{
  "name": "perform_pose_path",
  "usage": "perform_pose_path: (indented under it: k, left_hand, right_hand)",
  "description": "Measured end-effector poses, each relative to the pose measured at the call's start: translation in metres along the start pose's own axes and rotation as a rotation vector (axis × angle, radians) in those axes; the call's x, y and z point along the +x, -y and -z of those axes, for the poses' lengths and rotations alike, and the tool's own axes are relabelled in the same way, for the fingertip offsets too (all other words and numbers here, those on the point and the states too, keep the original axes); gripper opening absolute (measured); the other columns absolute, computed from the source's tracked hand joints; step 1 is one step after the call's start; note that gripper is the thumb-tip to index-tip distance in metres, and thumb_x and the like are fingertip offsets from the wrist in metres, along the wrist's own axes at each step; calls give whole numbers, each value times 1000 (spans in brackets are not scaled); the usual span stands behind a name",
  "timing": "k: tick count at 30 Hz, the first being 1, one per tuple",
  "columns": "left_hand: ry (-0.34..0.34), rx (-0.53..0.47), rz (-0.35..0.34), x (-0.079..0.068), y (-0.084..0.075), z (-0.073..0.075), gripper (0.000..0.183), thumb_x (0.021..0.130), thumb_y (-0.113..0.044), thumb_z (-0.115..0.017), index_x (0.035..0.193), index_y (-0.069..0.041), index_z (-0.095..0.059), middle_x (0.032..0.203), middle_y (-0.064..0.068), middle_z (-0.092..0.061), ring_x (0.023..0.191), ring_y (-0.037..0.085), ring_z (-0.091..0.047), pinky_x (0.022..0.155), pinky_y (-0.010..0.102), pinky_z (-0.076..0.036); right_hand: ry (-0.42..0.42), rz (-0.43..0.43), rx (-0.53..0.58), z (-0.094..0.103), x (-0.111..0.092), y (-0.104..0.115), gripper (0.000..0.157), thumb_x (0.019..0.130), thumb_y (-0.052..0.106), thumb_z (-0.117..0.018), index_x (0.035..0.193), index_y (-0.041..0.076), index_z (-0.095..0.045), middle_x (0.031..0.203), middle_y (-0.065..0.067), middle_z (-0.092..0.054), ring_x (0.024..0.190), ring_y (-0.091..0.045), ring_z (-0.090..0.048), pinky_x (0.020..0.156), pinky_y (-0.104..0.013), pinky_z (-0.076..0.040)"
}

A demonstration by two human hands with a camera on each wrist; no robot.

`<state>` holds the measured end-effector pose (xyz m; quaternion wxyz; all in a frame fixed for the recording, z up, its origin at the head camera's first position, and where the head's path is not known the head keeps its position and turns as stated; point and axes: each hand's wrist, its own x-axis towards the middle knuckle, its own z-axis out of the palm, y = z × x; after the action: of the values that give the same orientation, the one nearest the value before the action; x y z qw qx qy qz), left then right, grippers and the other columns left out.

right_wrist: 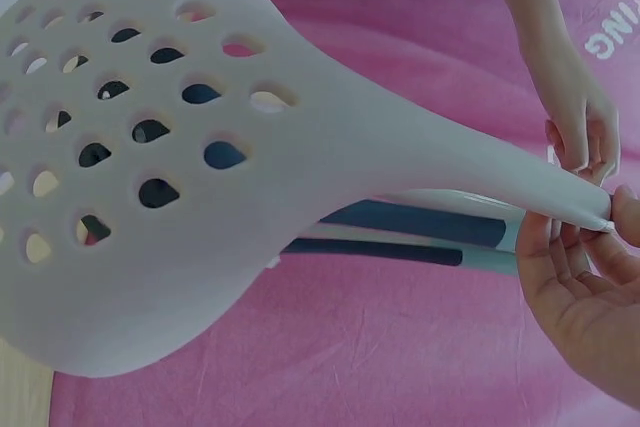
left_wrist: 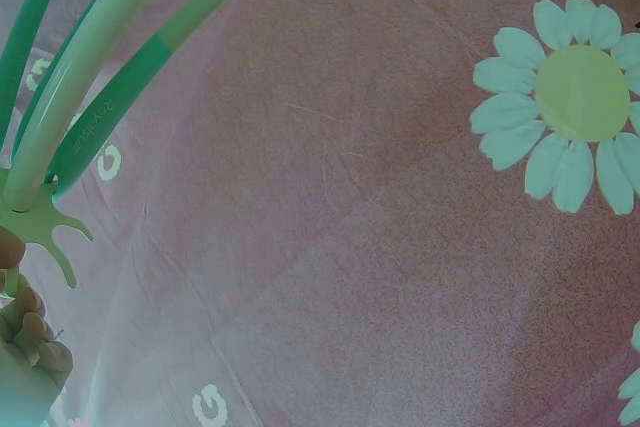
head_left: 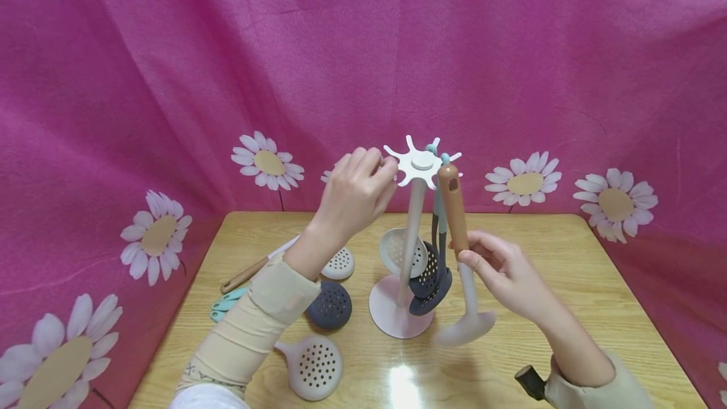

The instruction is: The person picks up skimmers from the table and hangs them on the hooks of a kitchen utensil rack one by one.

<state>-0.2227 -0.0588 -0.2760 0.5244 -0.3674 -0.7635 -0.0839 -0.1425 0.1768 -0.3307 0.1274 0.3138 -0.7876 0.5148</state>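
My right hand (head_left: 511, 276) pinches a skimmer (head_left: 454, 207) low on its wooden handle, where it meets the pale neck. The skimmer's pale, perforated head (right_wrist: 340, 117) points downward and fills much of the right wrist view. The handle's top loop overlaps a hook at the right side of a white utensil rack (head_left: 422, 160). With curled fingers, my left hand (head_left: 358, 188) pinches a hook on the rack's left side. Dark utensils (head_left: 430, 298) with turquoise-topped handles hang from the rack, beside a pale perforated spoon (head_left: 392, 248).
Left of the rack's round base (head_left: 383, 308), a white skimmer (head_left: 337, 264), a dark skimmer (head_left: 329, 305) and another pale skimmer (head_left: 315, 349) lie on the wooden table (head_left: 483, 371). A wooden handle (head_left: 244, 275) and turquoise handles (head_left: 227, 302) lie by my left forearm. A pink flowered cloth (head_left: 341, 49) surrounds the table.
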Motion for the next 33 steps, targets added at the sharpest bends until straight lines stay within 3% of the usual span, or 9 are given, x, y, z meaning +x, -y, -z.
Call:
perform_pose_path:
  k: [10,18,26,33]
  left_hand:
    - [-2,-13,0,1,0,0,11,84,-9,-48,81,-5,-58,68,5,-44,59,20,-39,51,26,-32]
    - [-1,-14,4,0,0,-1,9,83,-8,-49,81,-5,-58,68,5,-44,59,20,-40,51,27,-32]
    - [2,-3,6,-1,0,-1,10,83,-8,-48,82,-5,-58,69,5,-44,60,20,-40,51,27,-32]
    - [5,2,8,-1,0,-1,11,83,-8,-48,82,-4,-58,69,5,-45,60,20,-41,51,27,-32]
  right_hand:
    - [40,-13,16,-7,-2,0,18,86,-7,-53,103,-7,-58,91,6,-62,76,-6,-60,65,-20,-50]
    - [43,-31,31,-11,-1,-2,18,87,-6,-53,104,-6,-58,90,8,-61,78,-5,-59,68,-20,-50]
    - [32,-63,18,-19,2,-3,17,87,-5,-54,102,-6,-59,86,2,-61,74,-4,-57,63,-22,-49]
    - [14,-134,1,-26,4,-4,18,87,-1,-55,104,-7,-58,83,-11,-61,71,-5,-55,62,-23,-48]
